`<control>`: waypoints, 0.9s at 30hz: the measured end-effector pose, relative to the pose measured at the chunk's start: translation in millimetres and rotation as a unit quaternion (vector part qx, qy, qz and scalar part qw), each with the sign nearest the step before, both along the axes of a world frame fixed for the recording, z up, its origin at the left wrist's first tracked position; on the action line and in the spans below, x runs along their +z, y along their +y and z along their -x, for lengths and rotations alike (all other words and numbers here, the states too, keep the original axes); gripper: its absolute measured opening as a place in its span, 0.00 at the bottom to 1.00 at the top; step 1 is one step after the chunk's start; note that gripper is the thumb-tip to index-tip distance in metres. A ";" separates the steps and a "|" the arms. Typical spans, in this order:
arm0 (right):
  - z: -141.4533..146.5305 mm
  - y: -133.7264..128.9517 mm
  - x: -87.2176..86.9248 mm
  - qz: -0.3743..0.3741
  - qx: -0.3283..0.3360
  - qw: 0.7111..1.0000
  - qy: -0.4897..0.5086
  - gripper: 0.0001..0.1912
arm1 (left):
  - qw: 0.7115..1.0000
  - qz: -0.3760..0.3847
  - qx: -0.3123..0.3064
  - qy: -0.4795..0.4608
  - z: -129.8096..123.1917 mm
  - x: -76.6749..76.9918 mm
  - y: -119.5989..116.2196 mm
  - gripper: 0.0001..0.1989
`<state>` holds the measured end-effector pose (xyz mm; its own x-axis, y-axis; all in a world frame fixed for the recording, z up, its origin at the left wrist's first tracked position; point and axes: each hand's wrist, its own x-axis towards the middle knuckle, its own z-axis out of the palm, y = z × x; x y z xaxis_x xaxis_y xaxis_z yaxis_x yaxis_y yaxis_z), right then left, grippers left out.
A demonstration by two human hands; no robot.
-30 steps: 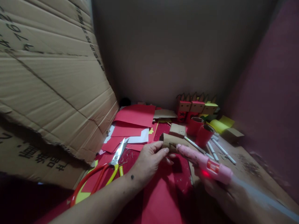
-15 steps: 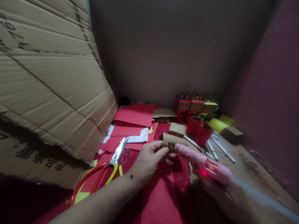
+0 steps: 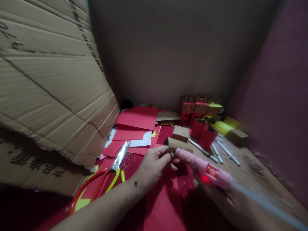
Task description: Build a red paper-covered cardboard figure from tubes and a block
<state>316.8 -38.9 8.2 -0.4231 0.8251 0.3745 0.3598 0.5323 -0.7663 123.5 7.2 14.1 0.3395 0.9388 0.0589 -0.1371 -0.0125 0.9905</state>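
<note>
My left hand pinches the left end of a brown cardboard tube, which lies on its side. In my right hand is a pink glue gun with a glowing red light and a long clear glue stick out of its back. Its nozzle points left and meets the tube's side near my left fingertips; the exact contact is hard to make out. A strip of red paper lies below both hands. Scissors with red and yellow handles lie spread beside my left forearm.
Two red-covered tubes stand behind the glue gun, with white sticks beside them. A small cardboard box sits behind the held tube. Finished animal-like figures stand at the back. Red sheets and a large cardboard panel are leftward.
The glue gun's nozzle has slid left along the tube, closer to my left fingers. My left hand keeps its grip. The whole view has shifted slightly.
</note>
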 end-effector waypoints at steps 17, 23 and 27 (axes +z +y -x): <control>-7.9 0.0 3.3 -0.005 -0.036 0.999 -0.008 0.25 | 0.999 -0.034 0.019 -0.003 5.4 2.6 1.4 0.12; -6.9 -1.8 7.0 -0.024 -0.086 0.995 -0.036 0.26 | 0.999 -0.037 0.022 0.000 6.2 4.7 1.1 0.13; -7.6 0.7 4.9 -0.011 -0.060 0.998 -0.012 0.26 | 0.999 -0.039 0.035 -0.002 6.0 5.5 1.0 0.13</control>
<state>324.4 -38.2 13.1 -0.3303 0.8621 0.3842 0.4407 0.5008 -0.7450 117.5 8.2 19.6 0.2725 0.9528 0.1341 -0.1368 -0.0996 0.9856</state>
